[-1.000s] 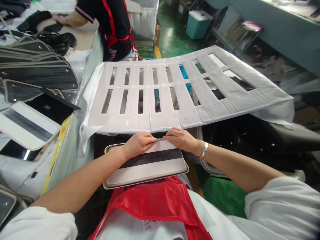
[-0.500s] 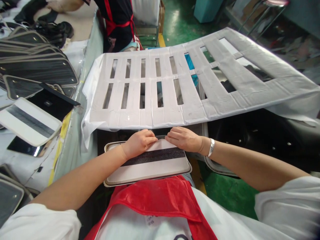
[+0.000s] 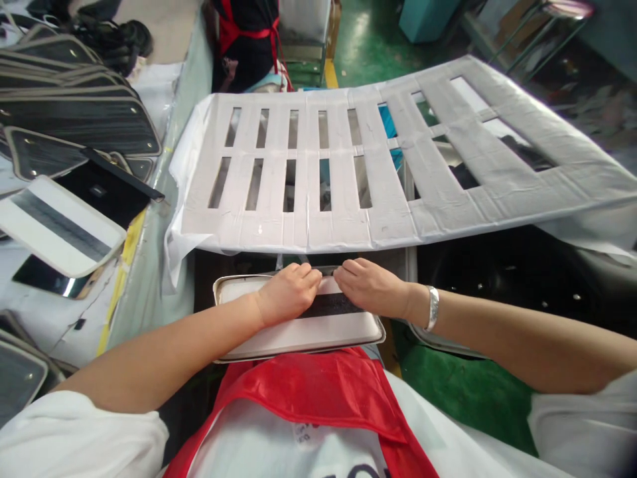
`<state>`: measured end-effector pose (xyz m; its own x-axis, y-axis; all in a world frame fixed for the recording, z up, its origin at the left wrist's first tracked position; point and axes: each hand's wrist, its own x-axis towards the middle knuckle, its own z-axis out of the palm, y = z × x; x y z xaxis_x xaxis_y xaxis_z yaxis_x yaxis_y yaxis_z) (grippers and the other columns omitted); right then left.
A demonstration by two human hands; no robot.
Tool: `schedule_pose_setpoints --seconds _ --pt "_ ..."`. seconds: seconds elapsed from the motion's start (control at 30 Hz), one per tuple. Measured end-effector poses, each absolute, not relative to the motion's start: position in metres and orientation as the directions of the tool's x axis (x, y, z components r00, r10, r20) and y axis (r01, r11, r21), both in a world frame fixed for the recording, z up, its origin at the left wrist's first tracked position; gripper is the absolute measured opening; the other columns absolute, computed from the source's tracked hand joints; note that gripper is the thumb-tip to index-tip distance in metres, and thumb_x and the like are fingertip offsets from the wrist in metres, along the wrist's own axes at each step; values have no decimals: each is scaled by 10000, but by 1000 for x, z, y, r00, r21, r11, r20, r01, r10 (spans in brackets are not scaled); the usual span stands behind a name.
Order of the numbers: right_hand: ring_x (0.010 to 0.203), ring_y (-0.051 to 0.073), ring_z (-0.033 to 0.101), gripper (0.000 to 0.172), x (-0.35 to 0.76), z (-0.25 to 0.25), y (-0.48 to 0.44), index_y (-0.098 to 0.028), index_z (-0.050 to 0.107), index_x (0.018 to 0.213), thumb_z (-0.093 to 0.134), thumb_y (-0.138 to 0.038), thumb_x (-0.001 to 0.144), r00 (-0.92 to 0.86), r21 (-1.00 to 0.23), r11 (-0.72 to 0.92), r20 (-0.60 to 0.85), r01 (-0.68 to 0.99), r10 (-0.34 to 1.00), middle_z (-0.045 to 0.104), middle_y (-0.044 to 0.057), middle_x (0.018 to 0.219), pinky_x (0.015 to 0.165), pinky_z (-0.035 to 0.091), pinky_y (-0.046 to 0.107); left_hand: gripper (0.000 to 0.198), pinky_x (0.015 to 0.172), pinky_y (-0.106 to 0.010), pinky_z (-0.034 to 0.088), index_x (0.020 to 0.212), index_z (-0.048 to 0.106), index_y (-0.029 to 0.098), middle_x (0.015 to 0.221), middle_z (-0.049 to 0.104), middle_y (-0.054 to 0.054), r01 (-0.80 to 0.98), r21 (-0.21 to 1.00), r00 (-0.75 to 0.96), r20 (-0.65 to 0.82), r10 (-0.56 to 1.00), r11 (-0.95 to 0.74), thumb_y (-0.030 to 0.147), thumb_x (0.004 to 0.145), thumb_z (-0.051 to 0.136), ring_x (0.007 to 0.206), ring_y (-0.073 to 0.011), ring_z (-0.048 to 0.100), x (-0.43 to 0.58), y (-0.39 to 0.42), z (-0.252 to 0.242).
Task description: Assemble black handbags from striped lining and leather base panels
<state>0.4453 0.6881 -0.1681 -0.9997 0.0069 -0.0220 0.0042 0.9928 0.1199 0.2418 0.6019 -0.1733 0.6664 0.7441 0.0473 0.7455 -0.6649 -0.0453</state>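
A white padded panel with rounded corners and a dark stripe (image 3: 279, 335) rests at my lap, just below the slotted board. My left hand (image 3: 293, 292) is closed on its far edge near the middle, fingers curled. Close by on the right, my right hand (image 3: 371, 287), with a silver bracelet at the wrist, also has its fingers bent over that far edge. Only a small gap separates the two hands. The fingertips are partly hidden behind the edge.
A slotted board in whitish wrap (image 3: 343, 229) spans the space ahead. The left table holds stacked dark panels (image 3: 74, 123), another striped panel (image 3: 62, 226) and a phone (image 3: 47, 275). A person in a red-strapped apron (image 3: 249, 40) stands beyond.
Both hands have shifted slightly right along the panel's far edge, and my left hand covers more of the stripe. The other person's hand at the upper left has left the view.
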Motion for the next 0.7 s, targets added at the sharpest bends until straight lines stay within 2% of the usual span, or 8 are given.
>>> schedule_pose_setpoints --seconds 0.1,0.17,0.23,0.33,0.43,0.53,0.7 --pt "835 235 460 222 444 -166 667 -44 612 1001 439 -112 879 -994 179 978 -5 109 111 573 150 930 682 336 356 267 649 -338 421 991 600 64 915 596 -137 772 -46 635 32 772 -634 134 916 354 832 -222 540 248 593 -170" --pt "864 245 474 286 441 -165 659 -29 572 1117 434 -100 877 -982 191 964 34 187 184 577 160 972 725 347 370 261 704 -338 450 1052 589 78 949 614 -128 790 57 610 17 792 -610 139 910 379 870 -216 559 237 594 -167" --pt "880 248 487 316 435 -162 657 -26 552 1156 452 -86 863 -972 173 956 34 236 233 579 161 991 751 353 372 300 815 -329 466 1164 547 107 1037 627 -110 801 233 564 18 826 -552 140 880 454 949 -196 571 210 595 -161" --pt "846 224 510 260 415 -154 660 -73 590 1084 498 -87 841 -959 56 958 -17 282 283 589 121 951 750 369 346 456 966 -326 426 1267 489 151 1190 593 -92 798 487 402 7 916 -354 173 818 560 1099 -179 542 153 589 -151" --pt "869 202 528 209 381 -149 659 -107 598 1061 499 -169 888 -956 -122 950 26 288 293 599 97 940 781 391 315 398 922 -314 467 1173 582 149 1136 638 -73 758 647 225 -138 964 -84 230 783 584 1032 -178 597 111 576 -151" --pt "890 194 535 227 347 -154 653 -113 608 1050 492 -254 916 -953 -237 938 102 254 284 609 91 932 827 404 300 327 879 -289 489 1061 656 136 1026 695 -54 706 707 166 -207 964 30 181 751 561 930 -167 643 102 566 -159" --pt "824 171 533 218 327 -173 648 -137 633 984 429 -201 941 -948 -234 960 236 156 212 608 69 854 794 423 284 324 869 -267 492 1057 664 136 1012 705 -49 656 753 125 -52 991 -43 141 750 559 922 -155 648 109 557 -171"
